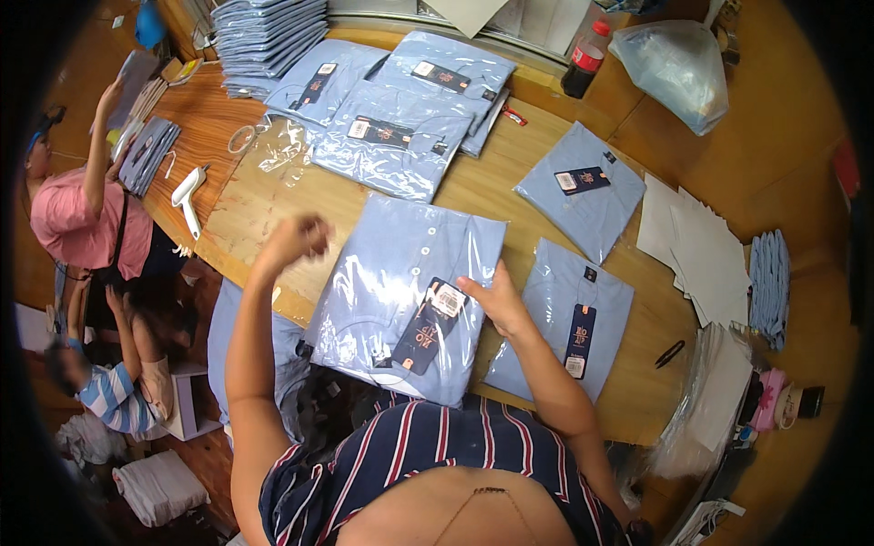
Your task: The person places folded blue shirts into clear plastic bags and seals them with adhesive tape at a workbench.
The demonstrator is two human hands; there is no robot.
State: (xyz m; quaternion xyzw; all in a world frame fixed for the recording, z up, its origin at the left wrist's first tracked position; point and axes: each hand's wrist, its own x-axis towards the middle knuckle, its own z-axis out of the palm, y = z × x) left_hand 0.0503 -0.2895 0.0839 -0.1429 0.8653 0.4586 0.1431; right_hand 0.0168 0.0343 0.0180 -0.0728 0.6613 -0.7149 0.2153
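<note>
A folded light-blue shirt in a clear plastic bag (401, 273) lies on the wooden table right in front of me, with a dark hang tag (428, 325) on it. My right hand (496, 298) presses flat on the bag's right edge beside the tag. My left hand (296, 239) is raised above the bag's left side, fingers curled into a loose fist with nothing seen in it. Two unbagged folded blue shirts lie to the right, one close by (563, 318) and one farther off (583, 189).
Bagged shirts (391, 136) and a tall stack of them (269, 36) sit at the far side. A white tagging gun (187, 196), a dark drink bottle (584, 59), white card sheets (701, 255) and a black pen (669, 353) lie around. Another person (86, 214) stands left.
</note>
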